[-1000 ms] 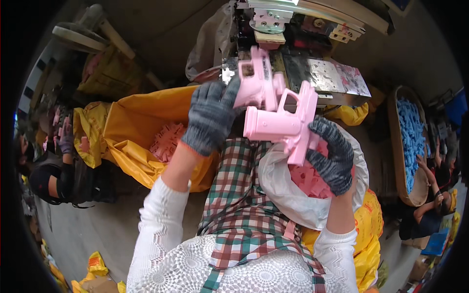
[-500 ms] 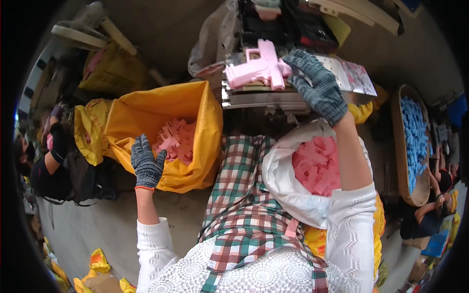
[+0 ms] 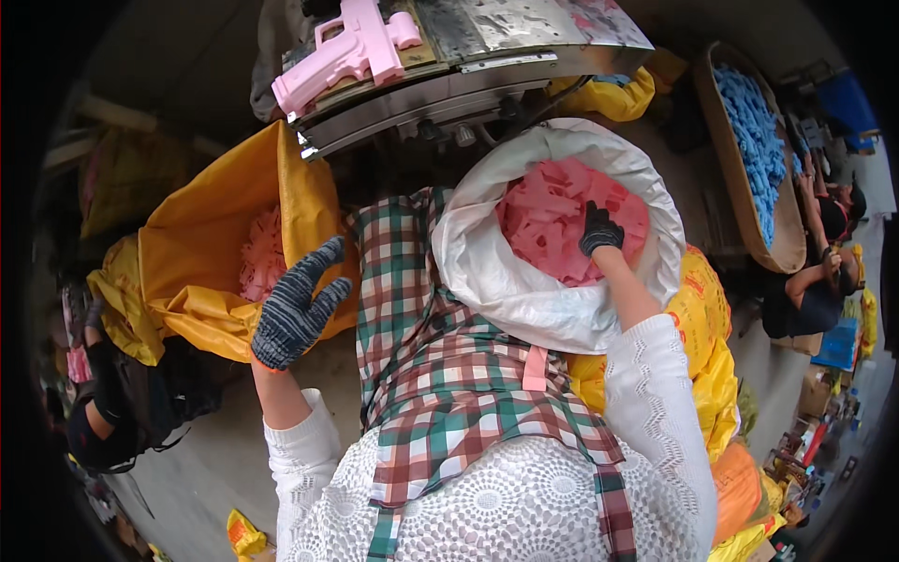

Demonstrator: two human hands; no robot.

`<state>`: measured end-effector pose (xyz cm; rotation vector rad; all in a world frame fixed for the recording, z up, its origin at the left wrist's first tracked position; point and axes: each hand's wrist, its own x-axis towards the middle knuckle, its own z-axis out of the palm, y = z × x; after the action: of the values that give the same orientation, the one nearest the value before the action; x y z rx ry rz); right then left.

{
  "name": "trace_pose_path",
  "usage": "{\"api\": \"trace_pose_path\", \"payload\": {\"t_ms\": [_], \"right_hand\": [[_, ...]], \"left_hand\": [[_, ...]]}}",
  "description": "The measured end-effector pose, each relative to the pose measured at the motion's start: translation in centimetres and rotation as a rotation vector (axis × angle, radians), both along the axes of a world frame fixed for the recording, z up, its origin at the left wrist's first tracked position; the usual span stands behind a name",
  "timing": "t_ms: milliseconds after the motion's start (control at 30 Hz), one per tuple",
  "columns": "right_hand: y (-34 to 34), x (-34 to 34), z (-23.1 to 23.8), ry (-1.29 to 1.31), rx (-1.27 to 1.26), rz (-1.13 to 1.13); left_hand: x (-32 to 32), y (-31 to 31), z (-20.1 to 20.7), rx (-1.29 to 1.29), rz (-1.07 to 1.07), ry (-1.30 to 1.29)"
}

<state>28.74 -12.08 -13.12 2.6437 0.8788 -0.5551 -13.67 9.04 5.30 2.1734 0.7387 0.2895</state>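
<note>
My left hand [image 3: 292,314], in a dark grey knitted glove, is held open beside the near right rim of a yellow-orange bag [image 3: 314,201]. Its thumb and fingers are apart with nothing between them. Inside that bag lie light pink plastic pieces [image 3: 262,251]. My right hand [image 3: 600,230], in a similar glove, reaches down into a white sack [image 3: 459,229] among loose pink flat pieces [image 3: 548,211]. Its visible fingers are apart, and nothing shows in them. A pink pistol-shaped plastic piece [image 3: 361,47] lies on a metal-edged bench machine [image 3: 506,36] ahead.
A long tray [image 3: 789,245] of blue pieces [image 3: 752,131] stands at the far right, near other people. Yellow sacks [image 3: 698,347] sit under and beside the white sack. At left, a person in dark clothing [image 3: 103,426] sits near a smaller yellow bag [image 3: 126,300].
My right hand has left the pink pistol-shaped piece on the bench and come back into the white sack. My left hand stays open by the yellow-orange bag. The view has shifted.
</note>
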Motion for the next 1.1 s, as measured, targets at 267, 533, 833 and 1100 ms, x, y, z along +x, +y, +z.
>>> {"api": "trace_pose_path", "payload": {"t_ms": [267, 533, 833, 1100], "right_hand": [[1.7, -3.1, 11.9, 0.207, 0.718, 0.581], [5.4, -17.3, 21.9, 0.167, 1.338, 1.116], [5.6, -17.0, 21.2, 0.287, 1.283, 0.913], [4.7, -12.7, 21.9, 0.494, 1.335, 0.738]], "left_hand": [[4.1, -3.0, -0.7, 0.037, -0.123, -0.058], [6.7, -3.8, -2.2, -0.197, -0.291, -0.153], [6.4, -4.5, -1.5, 0.534, 0.142, 0.098], [7.2, 3.7, 1.7, 1.038, 0.419, -0.27]]}}
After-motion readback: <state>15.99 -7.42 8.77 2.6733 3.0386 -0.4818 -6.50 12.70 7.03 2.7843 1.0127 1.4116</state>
